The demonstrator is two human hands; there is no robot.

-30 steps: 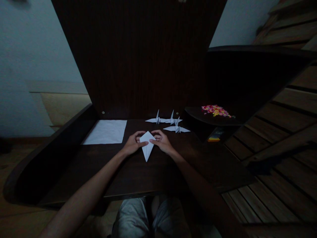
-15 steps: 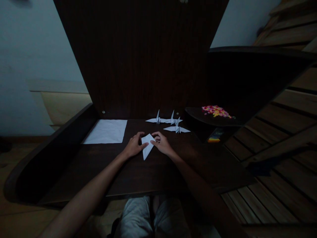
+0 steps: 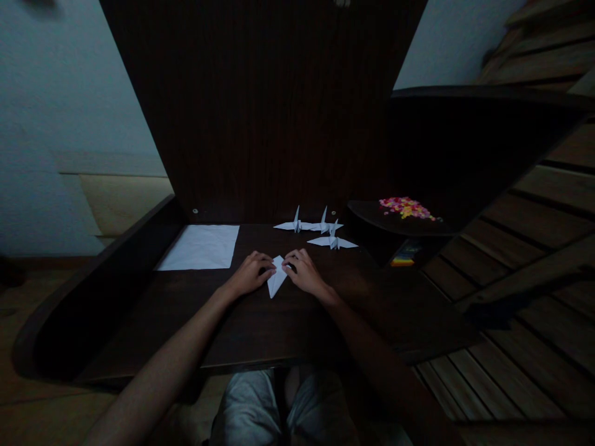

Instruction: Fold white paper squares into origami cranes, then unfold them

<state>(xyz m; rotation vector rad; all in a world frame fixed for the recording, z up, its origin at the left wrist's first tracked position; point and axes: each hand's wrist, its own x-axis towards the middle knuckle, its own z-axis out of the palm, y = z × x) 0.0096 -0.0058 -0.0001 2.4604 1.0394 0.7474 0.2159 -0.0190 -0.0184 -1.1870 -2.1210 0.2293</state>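
A white folded paper (image 3: 276, 282), kite-shaped with its long point toward me, is between my hands at the middle of the dark desk. My left hand (image 3: 251, 272) grips its left edge, fingers curled over the upper side. On the opposite edge my right hand (image 3: 303, 270) pinches the paper near its upper right corner. Part of the top is hidden under the fingertips. Behind my hands stand three white paper cranes, one nearer (image 3: 333, 242) and two farther back, left (image 3: 296, 226) and right (image 3: 324, 227).
White paper (image 3: 199, 246) lies flat at the desk's back left. A pile of small pink, red and yellow pieces (image 3: 406, 208) rests on a corner shelf (image 3: 372, 217) at the right. Beneath it sits a yellow-and-blue item (image 3: 402, 261). A raised side panel (image 3: 93, 291) bounds the left.
My fingers have shifted from holding the paper by its sides with thumbs on top to curling over its upper edges. The folded paper stays in nearly the same place.
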